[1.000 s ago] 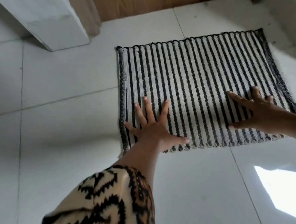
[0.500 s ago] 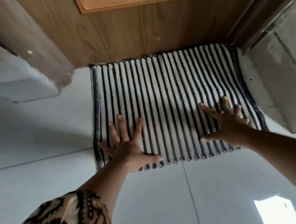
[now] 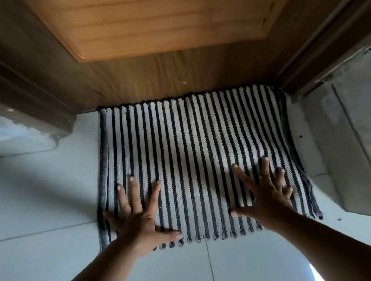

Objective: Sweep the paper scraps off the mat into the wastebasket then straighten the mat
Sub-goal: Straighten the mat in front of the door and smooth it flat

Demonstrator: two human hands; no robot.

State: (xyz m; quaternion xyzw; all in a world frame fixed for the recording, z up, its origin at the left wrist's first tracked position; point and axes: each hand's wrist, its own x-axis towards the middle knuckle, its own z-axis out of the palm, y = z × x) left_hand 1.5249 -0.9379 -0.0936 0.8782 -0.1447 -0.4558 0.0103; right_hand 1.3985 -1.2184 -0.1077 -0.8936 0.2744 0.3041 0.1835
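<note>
Mat: the black-and-white striped mat (image 3: 194, 161) lies flat on the tiled floor (image 3: 43, 190). Its far edge touches the foot of the wooden door (image 3: 155, 77); its right edge sits just beside the door frame (image 3: 304, 54).
Left hand: the left hand (image 3: 139, 220) presses palm-down on the near left corner of the mat, fingers (image 3: 134, 194) spread wide and flat, gripping nothing.
Right hand: the right hand (image 3: 267, 196) presses palm-down near the near right corner, fingers spread wide, gripping nothing.
Change: a second ago the mat lay well out on the floor with a strip of bare tile between its far edge and the door. It now butts against the door. Both hands have stayed planted on the near edge throughout, so the mat appears to have been slid forward under the palms.
Alignment: the far edge runs roughly parallel to the door. The near right corner flares outward slightly, though wide-angle distortion may account for part of this.
Scraps: no paper scraps are visible on the mat. The wastebasket is not in view.
Task status: judged from this layout, sweeping is complete and straightening is at or near its end.
Next requirement: a small correction at the right edge may be needed before lifting the hands.
</note>
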